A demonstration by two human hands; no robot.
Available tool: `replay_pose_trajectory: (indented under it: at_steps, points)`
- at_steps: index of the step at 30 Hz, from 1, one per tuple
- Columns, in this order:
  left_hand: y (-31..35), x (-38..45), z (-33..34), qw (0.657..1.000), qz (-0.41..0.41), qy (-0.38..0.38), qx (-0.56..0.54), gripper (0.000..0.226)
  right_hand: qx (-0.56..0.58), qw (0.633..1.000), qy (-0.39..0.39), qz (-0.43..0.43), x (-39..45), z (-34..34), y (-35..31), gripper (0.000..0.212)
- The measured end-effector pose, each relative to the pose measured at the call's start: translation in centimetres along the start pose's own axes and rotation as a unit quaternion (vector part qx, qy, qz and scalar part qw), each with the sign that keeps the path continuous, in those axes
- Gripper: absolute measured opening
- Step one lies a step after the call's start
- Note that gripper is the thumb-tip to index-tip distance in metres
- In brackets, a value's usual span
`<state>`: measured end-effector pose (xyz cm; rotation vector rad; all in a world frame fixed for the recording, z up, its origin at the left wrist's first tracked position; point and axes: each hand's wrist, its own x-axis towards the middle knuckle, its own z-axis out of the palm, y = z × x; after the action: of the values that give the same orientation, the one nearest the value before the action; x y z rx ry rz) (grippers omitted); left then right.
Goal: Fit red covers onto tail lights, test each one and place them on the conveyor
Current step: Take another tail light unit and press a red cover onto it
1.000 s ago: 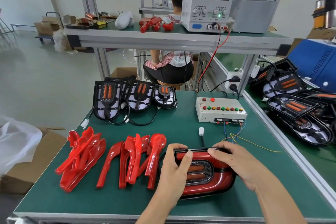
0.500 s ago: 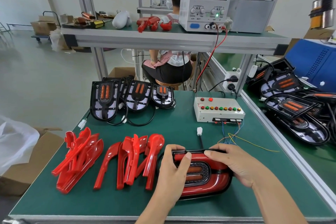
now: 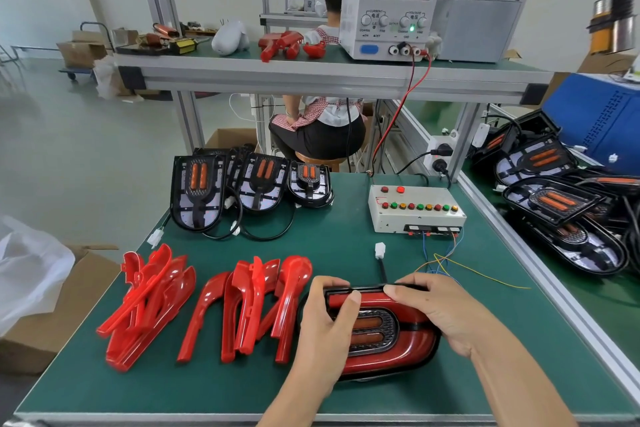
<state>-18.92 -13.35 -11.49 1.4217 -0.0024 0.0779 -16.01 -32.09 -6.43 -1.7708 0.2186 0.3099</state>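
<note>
Cover-fitting step: left hand (image 3: 322,326) and right hand (image 3: 436,312) both grip light (image 3: 384,340) at desk (image 3: 346,253) front edge, pressing cover home; next, likely plugging connector (image 3: 380,250) for test.

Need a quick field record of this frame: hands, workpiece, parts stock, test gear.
left hand: grips the left end of the tail light, thumb on its top edge
right hand: holds the top right edge
tail light: on the green bench, red cover fitted
loose red covers: two groups left of the light
uncovered lights: bench rear
connector: lies unplugged
test box: rear right
power supply: reads 0.000, 12.00
</note>
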Motion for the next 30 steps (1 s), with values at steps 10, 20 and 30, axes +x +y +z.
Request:
replay_pose_trajectory:
  at_steps: [10,20,30]
  points:
    - [0.2,0.3,-0.1,0.998,-0.050,0.016,-0.039,0.008,-0.029,1.000,0.006,-0.006,-0.1,0.5,-0.4,0.019]
    - [-0.2,0.8,-0.2,0.985,-0.144,0.041,-0.086,0.011,0.065,0.997,-0.002,0.029,-0.9,-0.4,0.2,0.023]
    - [0.1,0.0,-0.2,0.996,-0.077,0.011,-0.041,0.009,0.076,0.995,-0.034,0.048,-0.7,-0.1,-0.4,0.046]
